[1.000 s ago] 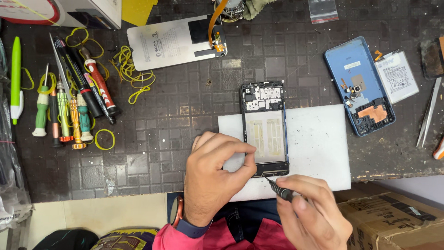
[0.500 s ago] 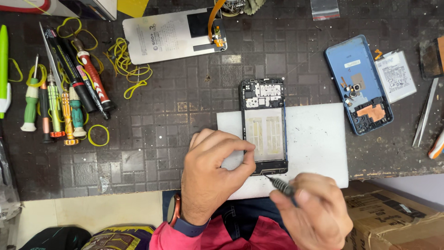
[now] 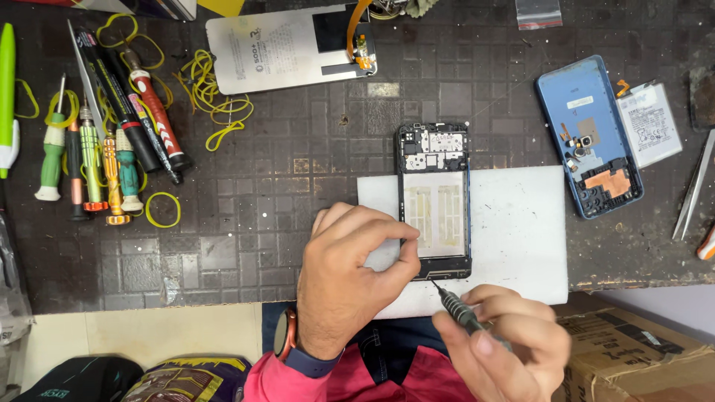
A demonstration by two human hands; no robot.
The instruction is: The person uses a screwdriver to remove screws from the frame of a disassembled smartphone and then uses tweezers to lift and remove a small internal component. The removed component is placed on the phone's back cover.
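Observation:
An opened phone frame (image 3: 434,197) lies face down on a white mat (image 3: 514,231), its circuit board at the far end and battery bay bare. My left hand (image 3: 350,275) rests on the mat and pinches the frame's lower left corner. My right hand (image 3: 506,346) holds a thin grey screwdriver (image 3: 456,307) like a pen. The tip touches the frame's bottom edge near its middle.
A blue phone back cover (image 3: 592,134) and a battery (image 3: 648,123) lie at the right, with tweezers (image 3: 694,186) beyond. A white display panel (image 3: 283,48) lies at the top. Several screwdrivers (image 3: 97,156) and yellow rubber bands (image 3: 212,93) sit at the left. A cardboard box (image 3: 640,357) stands below the bench edge.
The view has shifted slightly. My right hand has brought the screwdriver tip a little closer in to the frame's bottom edge. My left hand stays on the frame.

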